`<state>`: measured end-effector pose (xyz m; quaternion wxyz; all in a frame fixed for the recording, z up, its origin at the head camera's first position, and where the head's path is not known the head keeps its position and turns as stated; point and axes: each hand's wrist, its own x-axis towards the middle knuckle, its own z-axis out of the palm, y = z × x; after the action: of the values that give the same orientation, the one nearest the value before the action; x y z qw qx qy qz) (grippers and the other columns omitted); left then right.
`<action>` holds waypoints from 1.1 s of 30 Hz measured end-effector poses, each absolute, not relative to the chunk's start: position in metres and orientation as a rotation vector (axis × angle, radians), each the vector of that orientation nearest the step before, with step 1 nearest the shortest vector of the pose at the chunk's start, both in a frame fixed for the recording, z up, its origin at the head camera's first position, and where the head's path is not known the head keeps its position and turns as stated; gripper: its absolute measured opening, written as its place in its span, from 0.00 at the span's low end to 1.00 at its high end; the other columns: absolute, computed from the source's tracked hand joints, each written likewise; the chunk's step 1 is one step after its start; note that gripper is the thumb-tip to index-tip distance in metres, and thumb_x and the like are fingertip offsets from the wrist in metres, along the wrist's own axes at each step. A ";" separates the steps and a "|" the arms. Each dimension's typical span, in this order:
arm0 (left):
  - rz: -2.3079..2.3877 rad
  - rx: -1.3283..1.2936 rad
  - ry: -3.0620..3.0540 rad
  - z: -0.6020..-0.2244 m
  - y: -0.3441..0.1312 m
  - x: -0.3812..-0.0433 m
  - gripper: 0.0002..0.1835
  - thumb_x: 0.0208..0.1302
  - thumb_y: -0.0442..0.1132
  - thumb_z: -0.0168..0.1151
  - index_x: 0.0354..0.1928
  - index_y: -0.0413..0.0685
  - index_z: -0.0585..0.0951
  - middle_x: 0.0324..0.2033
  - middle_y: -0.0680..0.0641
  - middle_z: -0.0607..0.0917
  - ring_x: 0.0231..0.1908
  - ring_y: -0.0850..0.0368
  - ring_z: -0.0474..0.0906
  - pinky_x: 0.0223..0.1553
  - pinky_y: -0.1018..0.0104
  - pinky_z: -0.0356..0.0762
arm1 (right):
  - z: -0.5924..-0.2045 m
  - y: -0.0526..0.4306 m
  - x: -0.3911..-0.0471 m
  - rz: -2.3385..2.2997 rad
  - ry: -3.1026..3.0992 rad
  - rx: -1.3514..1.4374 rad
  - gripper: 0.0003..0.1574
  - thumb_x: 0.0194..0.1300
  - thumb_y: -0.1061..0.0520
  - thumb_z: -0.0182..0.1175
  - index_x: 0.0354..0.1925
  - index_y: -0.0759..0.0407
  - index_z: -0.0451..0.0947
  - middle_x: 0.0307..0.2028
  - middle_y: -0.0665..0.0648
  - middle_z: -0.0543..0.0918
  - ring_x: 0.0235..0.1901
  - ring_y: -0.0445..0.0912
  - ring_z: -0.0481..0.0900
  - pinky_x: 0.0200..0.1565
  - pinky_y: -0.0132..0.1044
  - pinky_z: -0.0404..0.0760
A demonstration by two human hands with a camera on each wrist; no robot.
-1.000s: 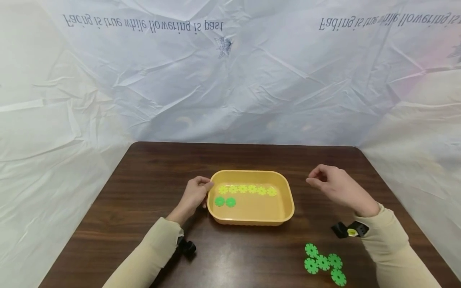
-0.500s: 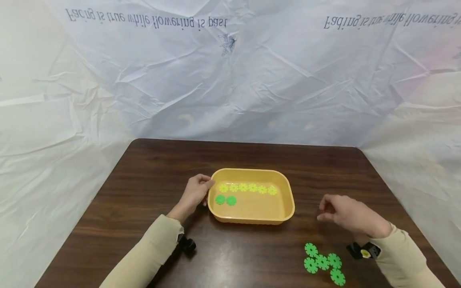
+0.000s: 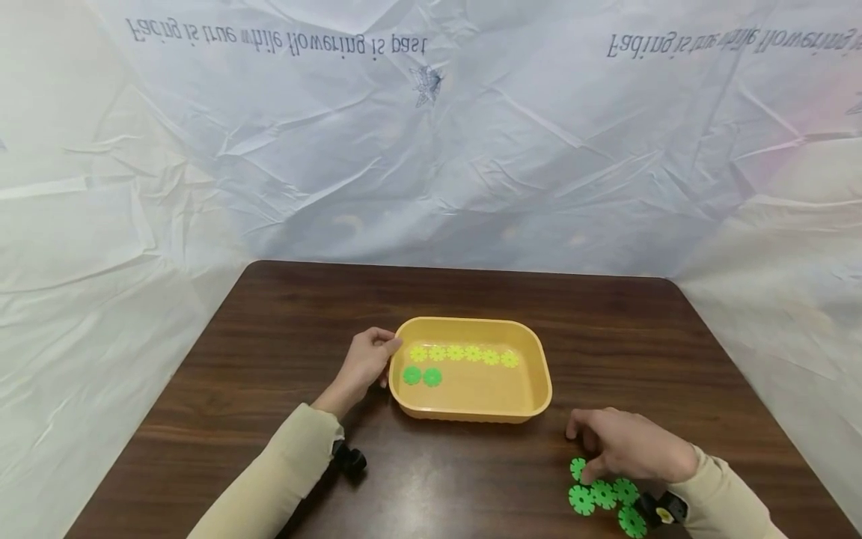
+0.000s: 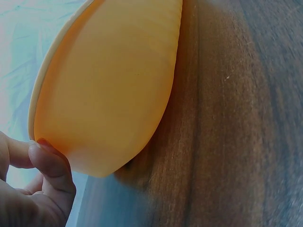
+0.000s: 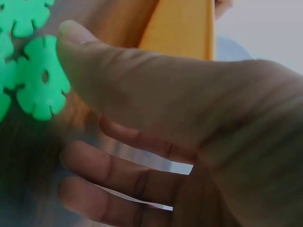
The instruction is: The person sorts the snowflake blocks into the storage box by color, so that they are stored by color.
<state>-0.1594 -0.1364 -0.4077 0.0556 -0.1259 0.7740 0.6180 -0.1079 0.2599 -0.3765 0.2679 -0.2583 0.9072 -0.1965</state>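
Shifted over five green discs left on the counter, the right grip hangs unclosed and empty, the left grip pinching the tray, two green and six yellow discs already inside.

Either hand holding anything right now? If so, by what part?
Left hand pinches the yellow tray by its left-end rim. Right hand holds nothing: it's at the green discs, none gripped between thumb and fingers.

Tray on table, in it six discs behind two discs, before it rightward five discs
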 end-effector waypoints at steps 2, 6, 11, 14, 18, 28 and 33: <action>1.874 -0.383 2.351 -0.407 -0.136 -0.159 0.14 0.70 0.40 0.58 0.51 0.37 0.75 0.31 0.39 0.80 0.11 0.59 0.65 0.10 0.68 0.69 | -0.379 0.258 -0.107 -0.501 2.451 -0.698 0.26 0.46 0.42 0.76 0.39 0.46 0.74 0.26 0.45 0.74 0.24 0.37 0.70 0.25 0.35 0.70; 1.874 -0.385 2.351 -0.407 -0.136 -0.159 0.14 0.70 0.40 0.58 0.50 0.37 0.76 0.30 0.39 0.80 0.10 0.59 0.65 0.10 0.68 0.68 | -0.380 0.257 -0.103 -0.506 2.425 -0.709 0.25 0.45 0.41 0.76 0.36 0.45 0.74 0.25 0.46 0.73 0.22 0.36 0.69 0.24 0.35 0.69; 1.873 -0.390 2.350 -0.407 -0.136 -0.159 0.14 0.71 0.40 0.58 0.50 0.38 0.76 0.31 0.39 0.80 0.10 0.59 0.65 0.10 0.68 0.68 | -0.383 0.255 -0.099 -0.511 2.398 -0.725 0.26 0.43 0.38 0.75 0.34 0.43 0.72 0.24 0.46 0.72 0.21 0.36 0.67 0.23 0.34 0.68; 1.875 -0.390 2.345 -0.407 -0.136 -0.159 0.14 0.71 0.40 0.58 0.51 0.38 0.75 0.31 0.39 0.80 0.11 0.59 0.65 0.10 0.68 0.68 | -0.386 0.254 -0.098 -0.481 2.433 -0.753 0.26 0.41 0.39 0.76 0.32 0.43 0.71 0.22 0.44 0.71 0.20 0.36 0.66 0.23 0.33 0.67; 1.876 -0.386 2.340 -0.407 -0.137 -0.159 0.14 0.70 0.40 0.58 0.51 0.37 0.75 0.32 0.39 0.80 0.11 0.59 0.65 0.10 0.68 0.68 | -0.388 0.253 -0.096 -0.451 2.479 -0.776 0.25 0.41 0.41 0.77 0.30 0.42 0.71 0.20 0.42 0.70 0.19 0.35 0.65 0.22 0.32 0.66; 1.873 -0.391 2.340 -0.409 -0.136 -0.161 0.14 0.71 0.40 0.58 0.51 0.38 0.75 0.31 0.39 0.80 0.11 0.59 0.65 0.11 0.68 0.69 | -0.393 0.251 -0.097 -0.458 2.527 -0.759 0.25 0.39 0.46 0.79 0.25 0.44 0.70 0.16 0.40 0.66 0.17 0.34 0.61 0.19 0.30 0.62; 1.874 -0.400 2.337 -0.409 -0.136 -0.161 0.14 0.71 0.41 0.58 0.51 0.38 0.76 0.30 0.40 0.79 0.11 0.59 0.65 0.11 0.68 0.69 | -0.393 0.251 -0.098 -0.452 2.547 -0.769 0.25 0.38 0.43 0.79 0.24 0.43 0.69 0.16 0.39 0.67 0.16 0.33 0.60 0.19 0.30 0.61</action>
<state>-0.1605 -0.1362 -0.4094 0.0598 -0.1320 0.7718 0.6191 -0.0980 0.2508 -0.3933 0.2195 -0.2780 0.9208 -0.1635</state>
